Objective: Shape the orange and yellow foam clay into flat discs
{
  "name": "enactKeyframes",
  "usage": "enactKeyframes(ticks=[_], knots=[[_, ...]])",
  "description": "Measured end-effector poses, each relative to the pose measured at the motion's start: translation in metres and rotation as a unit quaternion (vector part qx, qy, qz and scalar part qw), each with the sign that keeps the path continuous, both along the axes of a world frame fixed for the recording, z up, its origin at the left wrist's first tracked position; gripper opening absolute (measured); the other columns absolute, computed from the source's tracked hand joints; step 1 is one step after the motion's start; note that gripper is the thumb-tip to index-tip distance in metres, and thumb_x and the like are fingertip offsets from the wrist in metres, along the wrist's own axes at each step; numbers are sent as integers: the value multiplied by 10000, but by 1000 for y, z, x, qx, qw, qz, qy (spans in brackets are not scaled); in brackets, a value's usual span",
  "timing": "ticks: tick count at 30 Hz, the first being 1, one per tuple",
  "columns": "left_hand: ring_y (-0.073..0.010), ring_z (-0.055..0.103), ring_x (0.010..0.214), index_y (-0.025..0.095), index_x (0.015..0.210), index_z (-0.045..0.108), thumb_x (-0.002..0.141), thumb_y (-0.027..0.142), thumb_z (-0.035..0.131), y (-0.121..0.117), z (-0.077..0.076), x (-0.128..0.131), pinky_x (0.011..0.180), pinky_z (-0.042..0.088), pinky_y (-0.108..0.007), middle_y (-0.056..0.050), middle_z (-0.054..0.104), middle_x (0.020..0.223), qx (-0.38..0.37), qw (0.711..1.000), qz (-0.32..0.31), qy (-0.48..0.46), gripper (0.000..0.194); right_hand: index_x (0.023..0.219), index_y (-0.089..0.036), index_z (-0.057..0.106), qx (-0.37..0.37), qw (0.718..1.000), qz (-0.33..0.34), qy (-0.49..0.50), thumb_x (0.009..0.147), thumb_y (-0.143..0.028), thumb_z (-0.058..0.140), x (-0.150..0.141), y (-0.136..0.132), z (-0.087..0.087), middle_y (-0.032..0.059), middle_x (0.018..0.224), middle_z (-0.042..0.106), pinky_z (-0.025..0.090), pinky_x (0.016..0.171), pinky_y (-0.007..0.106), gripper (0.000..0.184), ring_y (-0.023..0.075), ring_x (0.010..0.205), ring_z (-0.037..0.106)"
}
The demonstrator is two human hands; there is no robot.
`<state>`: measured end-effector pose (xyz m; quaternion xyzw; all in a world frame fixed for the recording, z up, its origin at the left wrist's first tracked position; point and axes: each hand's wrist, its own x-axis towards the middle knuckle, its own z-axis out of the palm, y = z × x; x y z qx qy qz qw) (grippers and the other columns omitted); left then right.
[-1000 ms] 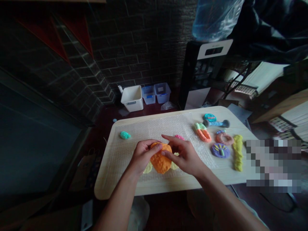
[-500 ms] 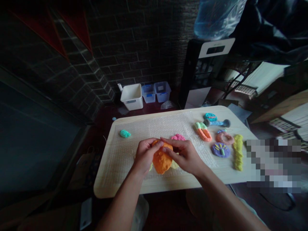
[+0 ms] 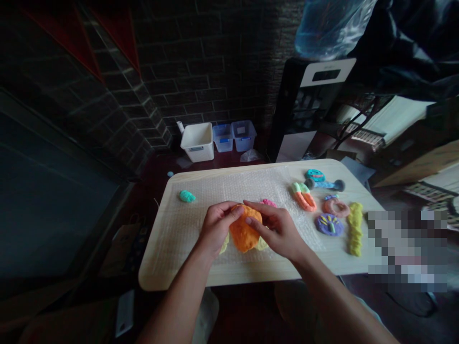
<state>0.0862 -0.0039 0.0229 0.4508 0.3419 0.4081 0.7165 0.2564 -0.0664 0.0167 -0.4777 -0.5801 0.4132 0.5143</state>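
Note:
A flattened lump of orange modelling clay (image 3: 245,234) is held up between my two hands over the table. My left hand (image 3: 218,224) grips its left edge, the thumb on its near face. On the other side, my right hand (image 3: 274,227) pinches the upper right edge, with the thumb pressed on the face. Behind the orange clay, pale yellow clay (image 3: 262,244) shows in part on both sides. Pink clay (image 3: 268,203) peeks out beyond my right fingers; the rest of it is hidden.
Bubble wrap (image 3: 233,184) covers much of the wooden table (image 3: 172,279). A teal clay lump (image 3: 187,196) lies at left. On the right are a clay dumbbell shape (image 3: 326,185), a purple disc (image 3: 329,224), a yellow strip (image 3: 355,229) and others. Bins (image 3: 199,153) and a water dispenser (image 3: 297,105) stand behind.
The orange clay has tilted and shifted slightly to the right, and its lower end is now blunter. My right fingers have moved a little, covering more of the pink clay.

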Motion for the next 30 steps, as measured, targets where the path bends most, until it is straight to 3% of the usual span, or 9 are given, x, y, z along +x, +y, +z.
enactKeyframes(ticks=[8,11,16,20,25,30], knots=[[-162,648,712,131,795,806,740,352,905,-2,0,4,704,485,-267,-53,743,751,-44,998,35,-11,248,1481,-156,667,77,991,-33,-101,1046,-337,629,-3,0,1,12,771,730,441,495,217,472,94,535,506],[-158,643,697,133,775,800,722,345,907,-2,-1,2,701,489,-270,-42,731,732,-56,998,34,-14,243,1390,-148,742,67,992,-17,-110,1045,-338,629,-3,0,1,29,778,752,441,501,223,409,96,539,518],[-164,663,742,141,824,819,735,368,924,-1,0,0,747,508,-272,-46,748,763,-39,999,9,-14,265,1415,-157,724,44,995,-23,-85,1053,-363,616,-4,1,-1,68,872,793,514,577,252,430,137,646,624],[-162,666,734,136,827,817,746,400,929,-1,-2,1,740,509,-266,-55,753,771,-38,999,-28,-17,298,1398,-130,733,79,984,-35,-154,1051,-345,612,-3,0,1,53,797,780,461,540,244,426,122,584,587],[-159,657,716,135,818,819,752,381,926,-3,-6,0,716,500,-260,-55,746,755,-49,998,-21,-27,277,1436,-135,708,54,981,-10,-186,1065,-363,602,0,0,6,34,802,783,442,539,240,448,108,564,583],[-172,669,768,135,851,838,746,368,929,-2,-4,0,757,510,-269,-65,761,789,-56,998,-23,-26,271,1442,-166,705,40,992,-22,-118,1043,-383,645,-2,-1,-2,34,832,789,482,545,236,459,114,580,604]])
